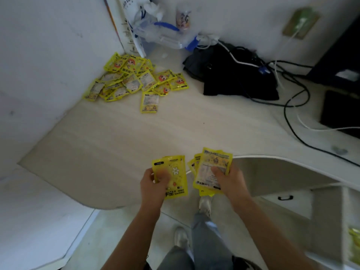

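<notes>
a: status?
b: looks like the gathering/sorting step. left hand grips a flat yellow plastic packet with a white flower print, thumb on its face, maybe a second packet behind it. right hand clamps a fanned stack of yellow packets, thumb on top. both are held over the near edge of the pale wood-grain bench.
a: rest of the stock?
b: loose pile of matching yellow packets in the far left corner of the bench, well apart from the hands.
a: next move?
b: my read: lay the left packet onto the right stack and square the edges. the stack is splayed and could slip.
a: labels?
b: left packet reads "hand warmer" at the bottom; the top line is too blurred. the stack's top packet shows fine print, unreadable.
</notes>
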Demonstrator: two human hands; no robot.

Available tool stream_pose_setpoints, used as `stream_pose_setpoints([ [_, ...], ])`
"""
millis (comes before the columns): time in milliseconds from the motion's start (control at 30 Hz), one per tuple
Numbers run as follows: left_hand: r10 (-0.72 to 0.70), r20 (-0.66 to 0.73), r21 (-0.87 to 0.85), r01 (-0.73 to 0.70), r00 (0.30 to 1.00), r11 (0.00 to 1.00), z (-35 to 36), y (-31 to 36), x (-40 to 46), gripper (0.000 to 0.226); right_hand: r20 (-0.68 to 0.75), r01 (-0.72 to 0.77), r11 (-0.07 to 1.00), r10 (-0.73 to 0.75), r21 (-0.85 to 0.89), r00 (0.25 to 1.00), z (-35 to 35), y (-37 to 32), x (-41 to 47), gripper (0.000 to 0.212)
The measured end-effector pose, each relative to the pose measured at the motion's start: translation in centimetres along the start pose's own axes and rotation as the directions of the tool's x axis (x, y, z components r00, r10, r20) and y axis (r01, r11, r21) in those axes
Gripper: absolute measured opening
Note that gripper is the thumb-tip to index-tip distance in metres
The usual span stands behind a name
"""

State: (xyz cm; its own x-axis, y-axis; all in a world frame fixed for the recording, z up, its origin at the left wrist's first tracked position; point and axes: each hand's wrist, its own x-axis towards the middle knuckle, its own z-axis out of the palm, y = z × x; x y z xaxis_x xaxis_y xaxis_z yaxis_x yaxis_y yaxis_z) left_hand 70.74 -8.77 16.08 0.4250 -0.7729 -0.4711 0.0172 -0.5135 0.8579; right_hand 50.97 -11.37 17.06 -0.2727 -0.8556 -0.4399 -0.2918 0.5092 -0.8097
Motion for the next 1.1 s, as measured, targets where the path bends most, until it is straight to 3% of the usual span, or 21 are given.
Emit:
stream_pose_setpoints([
  [200,0.023,0.132,0.145,-0.042,0.991,0.988,3.3,-1.0,-4.8,0.017,-0.112,-0.08,0.991,0.092,0.108,0.989,-5.2,5.4,-4.4,0.017],
  [433,0.116,0.305,0.239,-0.194,0.945,0.951,9.5,-2.1,-10.6,0.016,-0.24,-0.131,0.962,0.189,0.239,0.952,-13.6,12.1,-8.2,0.017],
  [600,0.101,0.399,0.296,-0.232,0.911,0.927,15.4,-4.7,-16.4,0.016,-0.312,-0.146,0.944,0.239,0.294,0.919,-21.0,17.6,-11.2,0.014],
  [867,0.017,0.465,0.311,-0.181,0.885,0.933,25.8,-10.9,-28.9,0.016,-0.355,-0.2,0.927,0.312,0.318,0.881,-33.2,27.1,-15.0,0.015],
  [1100,0.0,0.469,0.31,-0.165,0.883,0.936,33.8,-12.4,-34.2,0.024,-0.373,-0.232,0.909,0.361,0.348,0.855,-40.9,31.6,-15.2,0.017],
])
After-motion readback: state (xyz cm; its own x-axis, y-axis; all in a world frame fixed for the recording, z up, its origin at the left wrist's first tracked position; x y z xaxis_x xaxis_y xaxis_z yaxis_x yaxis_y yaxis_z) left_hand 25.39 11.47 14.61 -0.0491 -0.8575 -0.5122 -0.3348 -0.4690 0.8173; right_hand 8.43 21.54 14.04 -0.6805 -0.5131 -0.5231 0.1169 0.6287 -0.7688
